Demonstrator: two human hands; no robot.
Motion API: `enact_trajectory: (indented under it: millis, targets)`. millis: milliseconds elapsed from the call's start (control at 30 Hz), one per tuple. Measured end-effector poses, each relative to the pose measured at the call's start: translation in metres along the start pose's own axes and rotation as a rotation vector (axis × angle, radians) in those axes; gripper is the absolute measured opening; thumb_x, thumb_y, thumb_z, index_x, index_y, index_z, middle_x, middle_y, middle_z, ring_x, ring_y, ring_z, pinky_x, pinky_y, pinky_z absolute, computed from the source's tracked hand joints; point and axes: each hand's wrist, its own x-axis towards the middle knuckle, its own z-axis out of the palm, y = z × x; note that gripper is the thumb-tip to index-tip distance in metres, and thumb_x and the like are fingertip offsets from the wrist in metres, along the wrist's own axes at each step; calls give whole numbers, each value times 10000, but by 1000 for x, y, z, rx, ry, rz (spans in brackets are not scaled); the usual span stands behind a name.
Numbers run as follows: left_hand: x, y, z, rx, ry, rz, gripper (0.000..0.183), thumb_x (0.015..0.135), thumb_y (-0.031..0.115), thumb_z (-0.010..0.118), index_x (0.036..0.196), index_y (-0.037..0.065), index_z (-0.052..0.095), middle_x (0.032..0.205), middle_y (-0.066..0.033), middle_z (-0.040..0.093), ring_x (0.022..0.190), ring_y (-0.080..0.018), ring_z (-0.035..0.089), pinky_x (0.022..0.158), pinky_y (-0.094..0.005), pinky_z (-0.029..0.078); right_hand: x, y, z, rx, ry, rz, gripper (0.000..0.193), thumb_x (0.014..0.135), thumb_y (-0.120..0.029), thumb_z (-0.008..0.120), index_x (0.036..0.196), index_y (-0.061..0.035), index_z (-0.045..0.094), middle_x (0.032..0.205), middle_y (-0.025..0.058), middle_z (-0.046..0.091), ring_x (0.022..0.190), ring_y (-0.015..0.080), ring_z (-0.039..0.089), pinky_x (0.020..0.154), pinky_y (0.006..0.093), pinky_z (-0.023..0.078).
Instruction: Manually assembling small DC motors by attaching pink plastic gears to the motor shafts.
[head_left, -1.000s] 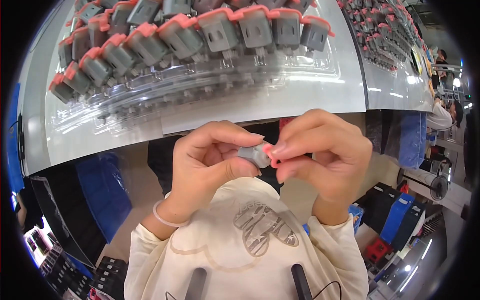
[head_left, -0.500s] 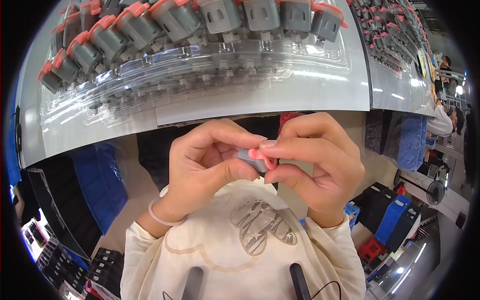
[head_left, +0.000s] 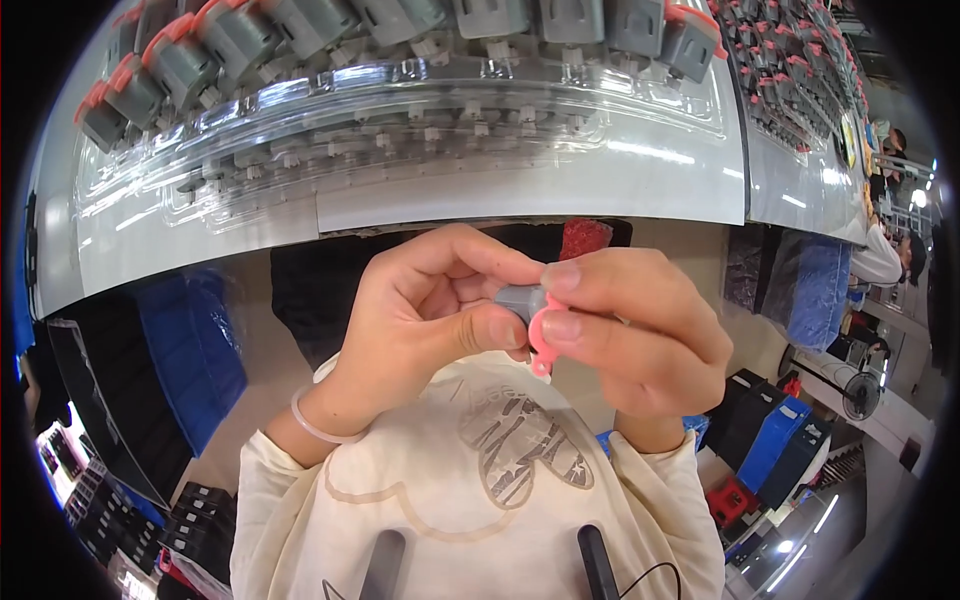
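Just beyond my shirt front, short of the table's edge, both hands meet over one small grey motor (head_left: 518, 301). My left hand (head_left: 425, 305) pinches its body between thumb and fingers. With thumb and fingertips my right hand (head_left: 650, 330) grips a pink plastic end piece (head_left: 544, 345) at the motor's right end. A small ringed tab of the pink piece hangs below the fingers. The right fingertips cover part of where it meets the motor, so I cannot tell how firmly it sits.
A clear plastic tray (head_left: 640, 118) on the white table (head_left: 450, 190) carries rows of grey motors (head_left: 240, 45) with pink ends. More such motors (head_left: 790, 60) stand farther right. Blue bags (head_left: 190, 360) hang at the left; a fan (head_left: 862, 395) and another person (head_left: 880, 255) are at the right.
The right hand has turned and shifted its grip on the pink piece, whose ringed tab now hangs downward. The motor has moved slightly right, held in my left hand.
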Motion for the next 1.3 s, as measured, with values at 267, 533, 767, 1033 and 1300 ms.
enact_trajectory:
  millis: [267,533,767,1033,1300]
  targets:
    - [-1,-3,-2,39,5,35,303,795,12,685,1059,-67,559,972,-132,604,853,-168,622,760,-293,535,-4,-2,2,72,23,135,150,751,-81,717,826,15,628,933,219,641,769,289,647,632,340,531]
    - [-5,-4,-3,171,-18,191,249,793,-35,668,1023,-68,579,982,-121,588,903,-173,610,794,-292,529,-3,-1,-1,152,-2,337,266,679,-193,775,848,-24,659,960,186,646,771,253,622,644,300,503]
    - [-9,-3,7,433,27,318,373,742,-92,690,990,-20,421,967,-160,584,893,-185,623,785,-313,532,-11,15,-1,42,-9,160,273,558,-183,774,825,-157,728,840,11,620,759,184,476,624,272,395]
    - [-4,12,12,782,-23,362,413,767,96,736,914,50,354,906,-234,619,840,-247,646,740,-305,526,-3,23,-6,97,-75,86,230,543,-157,752,772,-164,732,818,10,597,735,180,461,599,268,380]
    - [-6,9,11,485,-107,244,467,780,-46,676,1142,-15,382,1052,-123,528,1004,-225,609,861,-352,516,-1,-8,-11,124,1,390,309,652,-343,774,817,-94,691,844,13,533,708,177,490,600,279,396]
